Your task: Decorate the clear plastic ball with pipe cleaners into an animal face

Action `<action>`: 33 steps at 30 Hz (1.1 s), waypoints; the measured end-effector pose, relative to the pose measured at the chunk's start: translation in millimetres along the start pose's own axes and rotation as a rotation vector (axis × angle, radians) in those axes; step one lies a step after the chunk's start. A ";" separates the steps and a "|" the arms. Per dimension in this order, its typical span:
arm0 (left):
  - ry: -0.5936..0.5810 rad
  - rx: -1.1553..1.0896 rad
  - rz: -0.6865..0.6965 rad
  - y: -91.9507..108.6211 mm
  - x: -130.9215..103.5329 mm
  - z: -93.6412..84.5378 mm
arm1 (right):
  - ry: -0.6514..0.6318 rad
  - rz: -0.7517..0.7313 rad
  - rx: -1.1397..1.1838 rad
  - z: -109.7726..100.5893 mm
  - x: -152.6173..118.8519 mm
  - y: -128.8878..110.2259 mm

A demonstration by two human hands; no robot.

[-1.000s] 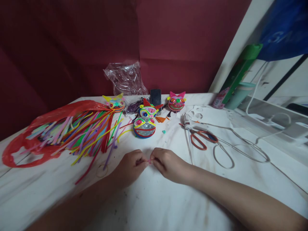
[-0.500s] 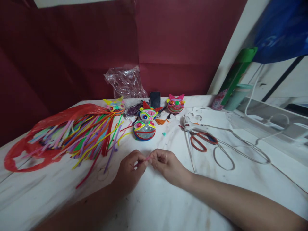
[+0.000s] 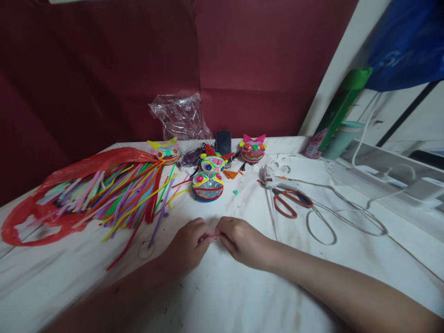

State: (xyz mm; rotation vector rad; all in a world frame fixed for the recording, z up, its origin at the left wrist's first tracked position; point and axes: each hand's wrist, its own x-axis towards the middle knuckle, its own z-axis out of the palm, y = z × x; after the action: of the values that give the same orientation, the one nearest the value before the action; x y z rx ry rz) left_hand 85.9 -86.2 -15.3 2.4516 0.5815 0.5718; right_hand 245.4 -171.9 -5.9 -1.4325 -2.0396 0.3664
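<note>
ok so the pink strip (image 3: 214, 237) is pinched by left hand (image 3: 190, 241) and right hand (image 3: 241, 240), equally close; visible bit runs sideways, roughly parallel to the back edge of the table (image 3: 229, 291)

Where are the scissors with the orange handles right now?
In the head view, the scissors lie on the tabletop, right of centre and beyond the right hand. Their handles are right next to the white glue gun.
</note>
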 end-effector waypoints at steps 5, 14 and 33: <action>-0.035 -0.128 -0.140 4.0 6.3 -8.5 | 0.091 0.106 0.093 1.0 2.1 -2.8; 0.021 -0.036 -0.022 7.9 1.0 -8.6 | 0.088 0.116 0.140 -2.1 2.6 -3.8; 0.210 0.002 0.018 9.7 -0.2 -9.5 | 0.203 0.270 0.376 5.4 5.9 -7.6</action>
State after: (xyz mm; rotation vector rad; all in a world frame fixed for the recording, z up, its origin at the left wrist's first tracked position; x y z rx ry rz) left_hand 83.6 -89.7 -2.4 2.4177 0.6435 0.8437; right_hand 235.0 -168.7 -4.1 -1.4406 -1.5222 0.6508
